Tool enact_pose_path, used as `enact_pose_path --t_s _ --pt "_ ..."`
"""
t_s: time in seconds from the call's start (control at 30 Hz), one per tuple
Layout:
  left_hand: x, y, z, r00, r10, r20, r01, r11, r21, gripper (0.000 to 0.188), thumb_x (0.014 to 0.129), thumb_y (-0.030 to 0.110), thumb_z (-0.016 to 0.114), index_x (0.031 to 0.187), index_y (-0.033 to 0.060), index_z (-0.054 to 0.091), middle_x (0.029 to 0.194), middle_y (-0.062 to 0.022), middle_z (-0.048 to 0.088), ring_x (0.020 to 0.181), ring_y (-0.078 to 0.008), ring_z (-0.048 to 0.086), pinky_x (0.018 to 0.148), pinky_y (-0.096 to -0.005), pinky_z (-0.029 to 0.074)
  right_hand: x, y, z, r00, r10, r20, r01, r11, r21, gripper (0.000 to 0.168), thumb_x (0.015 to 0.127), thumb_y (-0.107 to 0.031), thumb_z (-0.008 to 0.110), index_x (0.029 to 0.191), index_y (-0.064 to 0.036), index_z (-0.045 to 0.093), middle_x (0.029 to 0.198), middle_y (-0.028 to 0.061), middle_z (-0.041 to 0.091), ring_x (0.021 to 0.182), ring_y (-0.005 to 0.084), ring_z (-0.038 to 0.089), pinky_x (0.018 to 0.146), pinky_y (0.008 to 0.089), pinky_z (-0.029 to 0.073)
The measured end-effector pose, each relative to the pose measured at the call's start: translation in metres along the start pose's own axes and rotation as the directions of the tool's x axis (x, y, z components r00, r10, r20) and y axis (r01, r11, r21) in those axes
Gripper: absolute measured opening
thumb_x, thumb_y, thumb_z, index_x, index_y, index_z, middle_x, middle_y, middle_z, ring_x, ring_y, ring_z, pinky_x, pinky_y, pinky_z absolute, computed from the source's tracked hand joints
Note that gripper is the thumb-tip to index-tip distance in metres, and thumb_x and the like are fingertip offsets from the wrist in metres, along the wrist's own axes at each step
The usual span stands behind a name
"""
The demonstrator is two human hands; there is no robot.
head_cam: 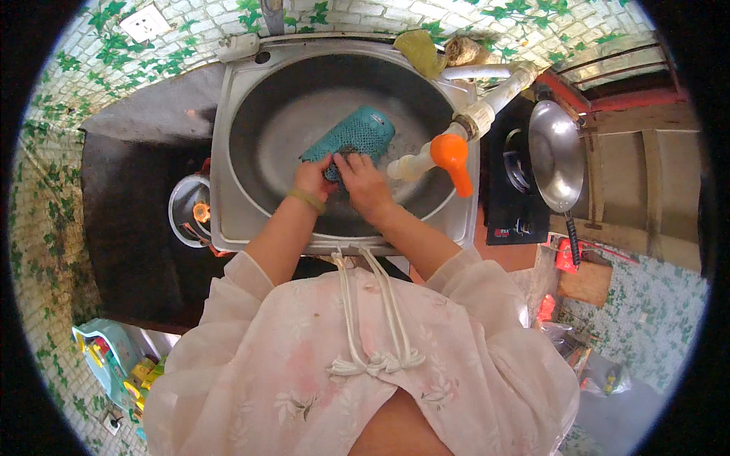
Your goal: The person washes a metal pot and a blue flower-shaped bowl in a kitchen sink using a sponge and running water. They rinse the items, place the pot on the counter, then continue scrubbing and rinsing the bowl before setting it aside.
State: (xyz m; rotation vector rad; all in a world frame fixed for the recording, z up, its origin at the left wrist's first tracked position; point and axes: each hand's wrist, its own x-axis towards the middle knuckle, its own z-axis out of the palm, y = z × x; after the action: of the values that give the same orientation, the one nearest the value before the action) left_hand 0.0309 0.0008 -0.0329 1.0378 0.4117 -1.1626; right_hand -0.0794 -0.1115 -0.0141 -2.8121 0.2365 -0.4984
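Observation:
A teal textured bag or pouch (359,131) with a small metallic tag lies slantwise in the oval basin of a stainless steel sink (268,131). At its near end, my left hand (315,178) grips the side, fingers curled around the edge. My right hand (365,181) holds the same end from the other side, fingertips close to those of the left. Something small and dark shows between the fingertips; I cannot tell what it is. To the right of the hands, a white plastic tap with an orange lever (450,157) reaches over the basin.
Right of the sink, a steel wok (558,159) leans by a black gas stove (513,211). A yellow-green cloth (419,51) hangs at the back rim near the pipe. On the left, a round metal pot (189,211) stands against the sink's side. A light-blue plastic holder (105,347) sits lower left.

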Motion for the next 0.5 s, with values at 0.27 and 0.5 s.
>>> enact_pose_path --t_s 0.27,0.5 --pt "-0.004 0.009 0.007 1.0 0.002 0.029 0.006 0.958 -0.285 0.026 0.088 0.021 0.053 0.108 0.0035 0.052 0.101 -0.0098 0.059 0.093 -0.025 0.057 0.082 -0.0419 0.047 -0.024 0.114 0.017 0.901 0.432 -0.022 -0.378 0.811 0.445 0.041 0.073 -0.008 0.059 0.113 -0.006 0.055 0.094 0.0162 0.055 0.091 0.033 0.052 0.081 0.0418 0.042" --pt "-0.039 -0.002 0.026 0.95 0.233 0.207 -0.149 0.923 -0.354 0.026 0.087 0.016 0.054 0.109 0.0023 0.051 0.106 -0.01 0.058 0.098 -0.0245 0.056 0.087 -0.0412 0.045 -0.018 0.064 -0.012 0.89 0.456 -0.002 -0.398 0.779 0.485 0.042 0.072 -0.013 0.063 0.112 -0.006 0.056 0.092 0.0155 0.056 0.092 0.0327 0.052 0.082 0.0426 0.04"
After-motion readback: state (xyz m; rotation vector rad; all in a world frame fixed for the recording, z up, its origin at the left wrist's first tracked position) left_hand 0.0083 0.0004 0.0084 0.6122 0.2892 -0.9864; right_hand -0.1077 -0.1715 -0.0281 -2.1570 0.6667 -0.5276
